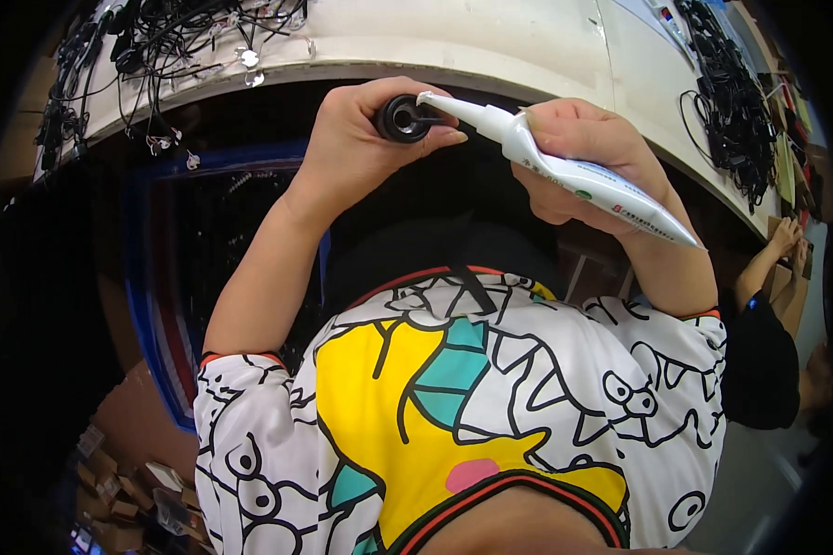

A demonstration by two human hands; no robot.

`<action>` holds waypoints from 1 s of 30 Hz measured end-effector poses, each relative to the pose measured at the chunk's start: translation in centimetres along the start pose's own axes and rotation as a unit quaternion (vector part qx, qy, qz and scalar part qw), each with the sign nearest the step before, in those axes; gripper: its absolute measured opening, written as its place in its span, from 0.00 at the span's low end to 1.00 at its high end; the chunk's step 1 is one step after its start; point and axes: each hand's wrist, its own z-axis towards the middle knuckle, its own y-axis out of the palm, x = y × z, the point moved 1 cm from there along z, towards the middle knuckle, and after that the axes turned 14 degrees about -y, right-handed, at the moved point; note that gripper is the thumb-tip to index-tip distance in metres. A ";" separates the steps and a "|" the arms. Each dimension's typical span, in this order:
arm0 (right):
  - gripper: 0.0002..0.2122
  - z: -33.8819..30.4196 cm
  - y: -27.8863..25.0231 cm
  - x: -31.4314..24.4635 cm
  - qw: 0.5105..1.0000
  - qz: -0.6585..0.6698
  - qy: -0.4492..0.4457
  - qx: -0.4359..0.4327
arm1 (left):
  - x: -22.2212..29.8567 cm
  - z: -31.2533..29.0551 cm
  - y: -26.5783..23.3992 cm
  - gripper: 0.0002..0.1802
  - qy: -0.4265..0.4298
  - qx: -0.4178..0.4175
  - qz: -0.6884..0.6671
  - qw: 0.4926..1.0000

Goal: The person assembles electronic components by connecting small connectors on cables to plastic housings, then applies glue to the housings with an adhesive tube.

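- Step in hand, as I judge it: dispensing from the white tube [611, 192] onto or into the black round part [388, 122]; looks like the applying stage.
- Left hand [347, 129]: fingers and thumb wrapped around the black part, open end turned toward the camera, light ring visible inside.
- Right hand [590, 148]: clenched around the tube near its shoulder, thumb on top; tail of tube slants down toward the right forearm.
- White nozzle [472, 113] points left, tip at the upper right of the part's rim; touching or just above, can't tell. No bead of paste clearly visible.
- Location: part and tube both held in the air, in front of the near edge of the white table [491, 42], between person and table.
- Next move, my guess: calls for a steady left hold, tip kept at the rim, an even right-hand squeeze, probably turning the part to spread the paste around.
- Risk: too hard a squeeze could flood the opening; a slipping tip could smear the left fingers.
- Around: black cables [204, 42] at table left, more dark cables [727, 92] at right; co-worker's hand [785, 238] far right, well apart.
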 end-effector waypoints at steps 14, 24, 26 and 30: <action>0.12 0.3 1.0 1.4 0.980 -0.165 0.040 0.100 | -0.9 -0.6 0.2 0.10 0.040 0.003 0.027 0.999; 0.13 1.4 0.8 0.5 0.963 -0.248 0.091 0.045 | -1.9 0.0 -0.1 0.17 0.135 0.091 0.131 0.978; 0.14 1.4 1.3 -0.7 0.912 -0.393 0.067 0.095 | -1.4 0.2 0.0 0.15 0.100 0.083 0.100 0.987; 0.13 1.4 0.1 -1.9 0.916 -0.388 0.070 0.080 | -0.8 1.1 0.4 0.10 0.016 0.023 0.066 0.997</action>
